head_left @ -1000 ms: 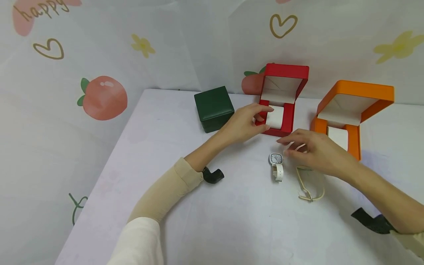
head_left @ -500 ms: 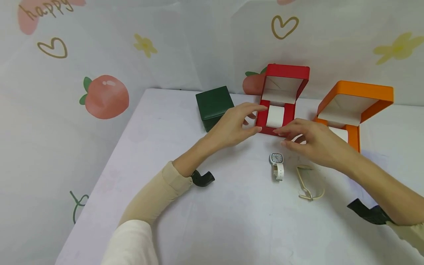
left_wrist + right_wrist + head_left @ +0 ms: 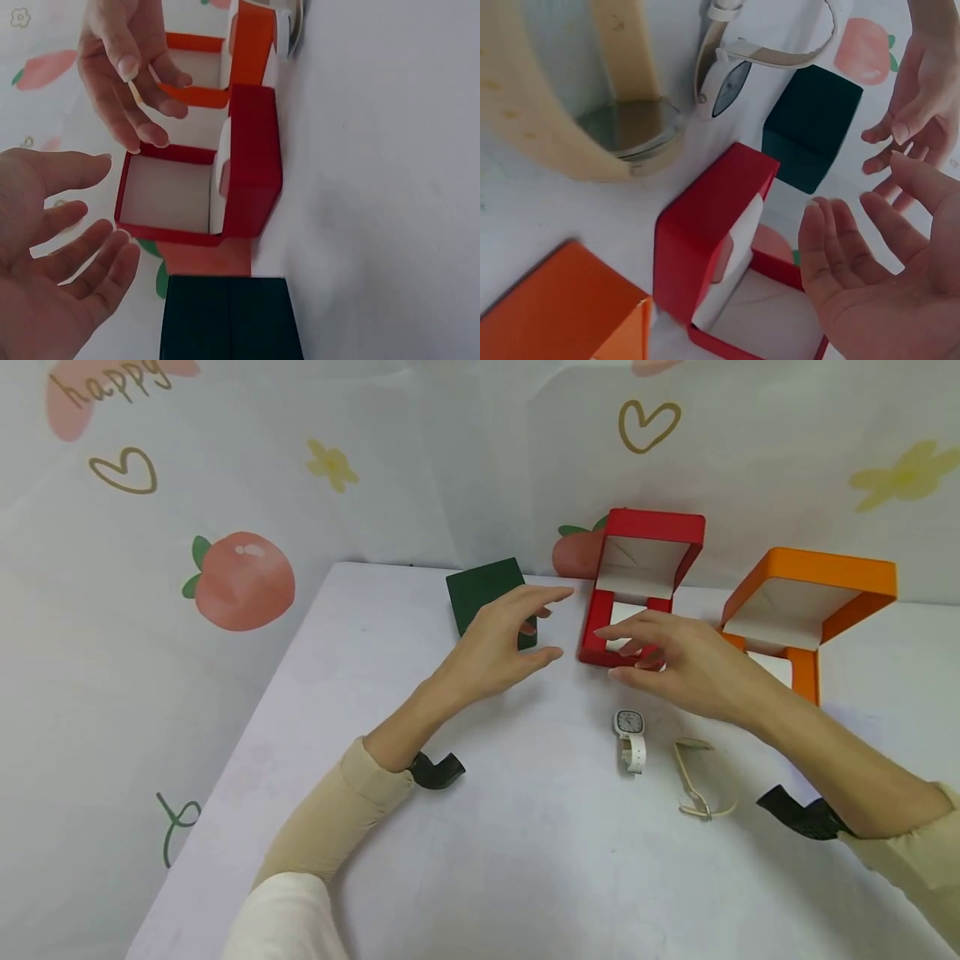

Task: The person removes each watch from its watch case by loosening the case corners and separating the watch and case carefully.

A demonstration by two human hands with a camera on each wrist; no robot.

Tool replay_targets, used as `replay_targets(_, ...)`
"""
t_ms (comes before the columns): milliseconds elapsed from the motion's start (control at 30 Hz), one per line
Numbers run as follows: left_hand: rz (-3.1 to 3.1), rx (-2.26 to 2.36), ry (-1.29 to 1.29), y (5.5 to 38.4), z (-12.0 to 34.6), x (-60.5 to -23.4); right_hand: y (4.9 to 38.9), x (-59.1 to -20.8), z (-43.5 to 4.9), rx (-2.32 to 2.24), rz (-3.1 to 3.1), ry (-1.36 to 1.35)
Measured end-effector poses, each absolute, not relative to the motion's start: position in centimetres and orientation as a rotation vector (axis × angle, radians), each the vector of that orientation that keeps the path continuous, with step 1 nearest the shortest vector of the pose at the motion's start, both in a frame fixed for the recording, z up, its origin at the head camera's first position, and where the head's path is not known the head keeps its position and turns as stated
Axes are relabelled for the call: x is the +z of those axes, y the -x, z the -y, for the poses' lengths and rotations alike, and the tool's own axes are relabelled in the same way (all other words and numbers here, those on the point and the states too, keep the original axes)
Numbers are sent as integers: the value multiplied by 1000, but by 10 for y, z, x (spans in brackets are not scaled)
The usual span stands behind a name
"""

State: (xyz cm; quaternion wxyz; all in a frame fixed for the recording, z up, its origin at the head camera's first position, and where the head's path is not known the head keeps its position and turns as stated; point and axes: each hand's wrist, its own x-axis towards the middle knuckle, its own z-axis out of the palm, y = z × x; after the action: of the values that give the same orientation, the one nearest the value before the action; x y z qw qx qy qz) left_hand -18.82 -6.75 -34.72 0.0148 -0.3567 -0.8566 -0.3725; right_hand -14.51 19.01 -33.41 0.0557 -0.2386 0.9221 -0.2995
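Presently, left hand [image 3: 483,650] is spread wide near green box [image 3: 482,583]; right hand [image 3: 678,662], half-spread, seemingly held above red box [image 3: 639,567].

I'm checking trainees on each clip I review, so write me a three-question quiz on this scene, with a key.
1. Which box is closed? A) red, B) green, C) orange.
2. True or false: the left hand holds nothing.
3. Fill in the colour: in the head view, the ____ box stands between the other two.

Key:
1. B, the green box.
2. True.
3. Red; the red box is the middle one.
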Motion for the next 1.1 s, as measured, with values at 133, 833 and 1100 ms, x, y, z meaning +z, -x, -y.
replay_targets(133, 2614, -1155, 1103, 189, 77, -347, 150, -333, -186, -933, -2789, 741)
replay_targets(833, 2449, -1159, 890, 192, 119, -357, 190, -328, -169, -867, -2776, 846)
replay_targets(1100, 2461, -1180, 825, 193, 134, -366, 206, -323, -155, -820, -2753, 924)
